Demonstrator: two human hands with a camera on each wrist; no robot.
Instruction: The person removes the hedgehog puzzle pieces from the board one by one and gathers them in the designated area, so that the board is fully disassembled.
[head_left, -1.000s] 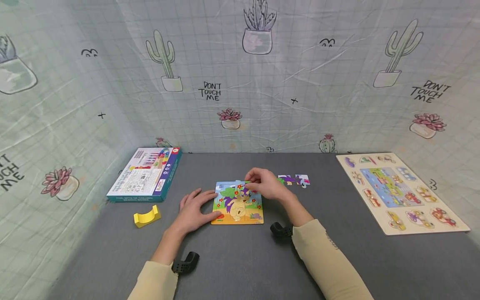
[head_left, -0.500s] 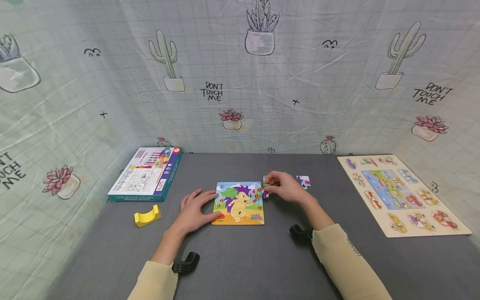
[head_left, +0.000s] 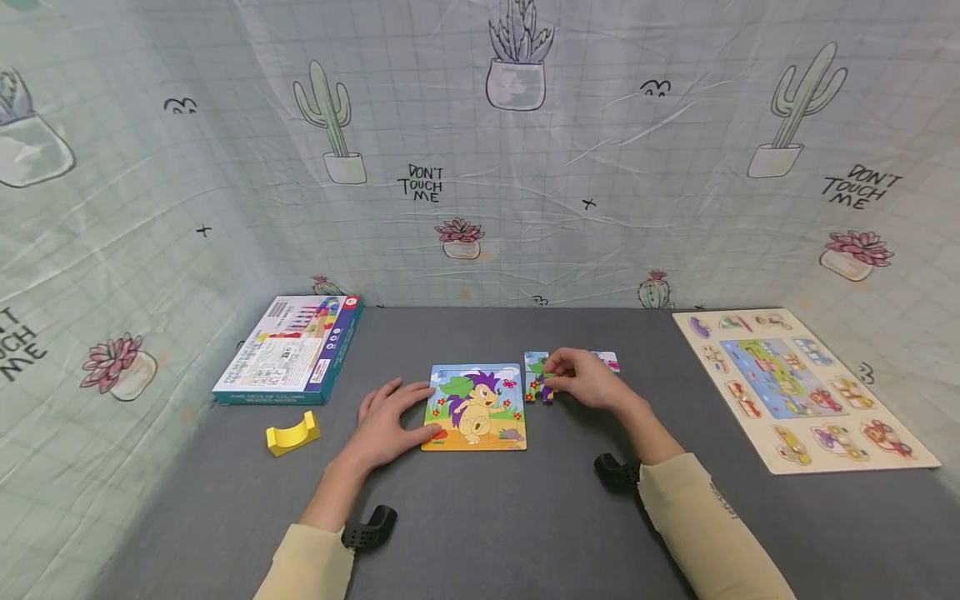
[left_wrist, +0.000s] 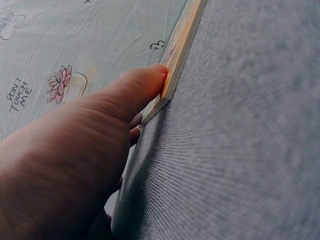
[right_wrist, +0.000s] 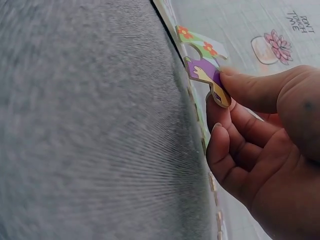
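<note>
A square picture board (head_left: 476,417) showing a purple-haired hedgehog lies flat on the grey table. My left hand (head_left: 386,425) rests at its left side, fingers extended along the edge. In the left wrist view, the thumb (left_wrist: 145,86) presses on the board near a corner. To the right of the board, my right hand (head_left: 588,380) pinches a jigsaw piece (right_wrist: 202,69) between thumb and fingers. That piece is purple and yellow, with red flowers on green. Beside it lie other jigsaw pieces (head_left: 534,362), partly hidden by the right hand.
A flat teal-edged box (head_left: 288,350) lies at the back left, with a yellow arch-shaped block (head_left: 293,434) in front of it. On the right is a large wooden puzzle board (head_left: 750,429) with vehicle pictures. A patterned cloth (head_left: 480,275) stands behind the table.
My right hand has moved right, from over the picture board to the loose jigsaw pieces, carrying a piece along. The left hand has stayed at the board's left edge.
</note>
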